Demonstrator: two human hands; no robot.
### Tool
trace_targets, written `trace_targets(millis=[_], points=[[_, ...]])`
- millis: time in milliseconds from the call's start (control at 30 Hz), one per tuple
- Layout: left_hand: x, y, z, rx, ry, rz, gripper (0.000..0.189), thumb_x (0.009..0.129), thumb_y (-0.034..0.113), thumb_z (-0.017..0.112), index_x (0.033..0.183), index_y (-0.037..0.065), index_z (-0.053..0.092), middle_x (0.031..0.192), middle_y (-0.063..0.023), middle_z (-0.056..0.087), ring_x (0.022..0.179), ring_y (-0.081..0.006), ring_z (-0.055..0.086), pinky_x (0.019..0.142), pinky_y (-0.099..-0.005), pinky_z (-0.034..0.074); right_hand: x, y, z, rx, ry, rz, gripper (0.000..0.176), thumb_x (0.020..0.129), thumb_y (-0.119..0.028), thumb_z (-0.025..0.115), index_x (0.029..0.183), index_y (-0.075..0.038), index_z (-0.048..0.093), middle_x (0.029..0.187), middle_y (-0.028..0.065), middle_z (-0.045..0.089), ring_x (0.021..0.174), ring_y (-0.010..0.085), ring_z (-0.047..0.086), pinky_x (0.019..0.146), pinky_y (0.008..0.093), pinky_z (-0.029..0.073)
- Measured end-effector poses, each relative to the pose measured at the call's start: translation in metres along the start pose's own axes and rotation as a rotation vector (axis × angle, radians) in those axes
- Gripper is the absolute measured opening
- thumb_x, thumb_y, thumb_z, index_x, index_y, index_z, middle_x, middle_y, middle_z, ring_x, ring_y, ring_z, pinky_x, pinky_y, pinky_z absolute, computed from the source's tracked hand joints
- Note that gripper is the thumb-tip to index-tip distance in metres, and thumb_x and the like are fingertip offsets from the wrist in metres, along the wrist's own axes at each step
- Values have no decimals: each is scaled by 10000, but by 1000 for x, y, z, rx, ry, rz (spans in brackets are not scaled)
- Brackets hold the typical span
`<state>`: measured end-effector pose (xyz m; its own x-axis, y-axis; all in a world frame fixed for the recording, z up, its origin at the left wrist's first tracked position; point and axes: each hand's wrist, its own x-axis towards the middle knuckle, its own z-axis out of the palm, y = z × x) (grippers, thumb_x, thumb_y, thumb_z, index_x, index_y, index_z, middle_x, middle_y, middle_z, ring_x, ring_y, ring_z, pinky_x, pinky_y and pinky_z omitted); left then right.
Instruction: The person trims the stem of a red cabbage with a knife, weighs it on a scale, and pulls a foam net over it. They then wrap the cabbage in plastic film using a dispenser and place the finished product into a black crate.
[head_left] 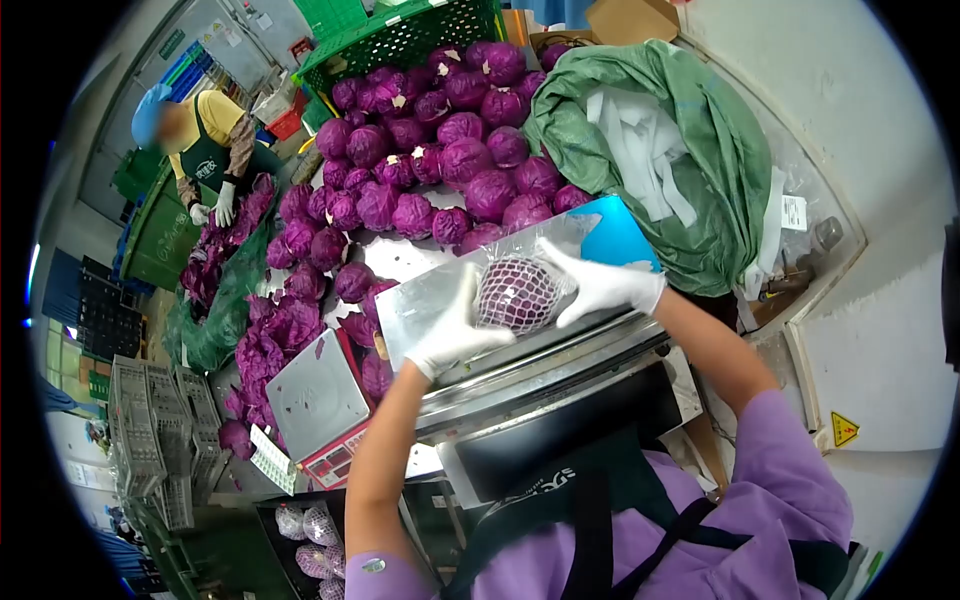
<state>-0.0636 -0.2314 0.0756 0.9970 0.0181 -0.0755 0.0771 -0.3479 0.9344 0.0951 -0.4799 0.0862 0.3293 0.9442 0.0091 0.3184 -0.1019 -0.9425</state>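
A netted red cabbage (515,293) is seen on the steel plate of the wrapping machine (545,375), at its far edge, with a sheet of clear film (430,300) spread under and around it. The cabbage is cupped from both sides. The gloved left hand (455,335) is curled against its near-left side with film gathered beneath the fingers. The gloved right hand (600,285) is closed over its right side with the fingers fanned out.

The foam net is already on this 1 head, while the film looks only partly drawn round it. The wrap is therefore judged to be begun, not closed.

Below the wrapping machine to the left, a few netted heads (305,535) are seen lying in a dark crate (268,518). Whether they are film-wrapped cannot be told.

Beyond the machine, a large pile of bare red cabbages (440,130) is heaped on the table, so most of the stock is judged to be still unprocessed. To the right of that pile, beyond the machine, a green sack (720,150) of white foam nets (640,150) is open.

Left of the machine, a weighing scale (315,395) is set with its pan bare. Far to the left beyond it, a co-worker (205,150) in white gloves is bent over loose outer leaves (260,345).
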Motion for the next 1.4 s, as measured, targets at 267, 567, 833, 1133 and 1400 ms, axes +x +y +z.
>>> trace_targets(millis=[267, 567, 833, 1133, 1400], points=[[-66, 82, 18, -287, 22, -219, 686, 876, 225, 738, 1406, -43, 394, 1321, -169, 553, 1231, -206, 532, 1046, -327, 435, -34, -40, 47, 243, -27, 179, 780, 871, -187, 753, 1482, 51, 331, 1475, 147, 452, 1348, 184, 416, 1129, 333, 337], [-151, 44, 72, -1337, -401, -1055, 576, 1038, 419, 434, 1438, 5, 406, 1424, -130, 499, 1307, -224, 486, 1148, -331, 358, -127, -22, 145, 943, -288, 1002, 798, 932, -626, 520, 1208, 122, 567, 1080, 232, 681, 1004, 230, 690, 897, 287, 561], [-254, 10, 49, -1061, -73, -541, 468, 985, 256, 588, 1366, -1, 500, 1391, -135, 534, 1281, -216, 514, 1115, -365, 388, -186, -36, 131, 379, -85, 588, 370, 903, -298, 704, 1060, 37, 693, 1074, 129, 706, 1006, 175, 668, 896, 293, 519], [-292, -29, 97, -819, 668, -430, 74, 961, 94, 596, 906, 47, 610, 865, -82, 678, 767, -159, 636, 736, -295, 513, -160, -47, 141, 255, 639, 277, 127, 953, -70, 588, 900, 25, 654, 819, 68, 667, 764, 129, 645, 725, 261, 514], [-299, 1, 87, -986, 1087, -330, 181, 1029, 234, 513, 979, 79, 592, 753, 34, 549, 611, -44, 477, 536, -215, 372, -113, -39, 179, 77, 839, 269, 183, 971, -142, 589, 895, 12, 654, 689, 17, 602, 616, 51, 495, 580, 238, 427]])
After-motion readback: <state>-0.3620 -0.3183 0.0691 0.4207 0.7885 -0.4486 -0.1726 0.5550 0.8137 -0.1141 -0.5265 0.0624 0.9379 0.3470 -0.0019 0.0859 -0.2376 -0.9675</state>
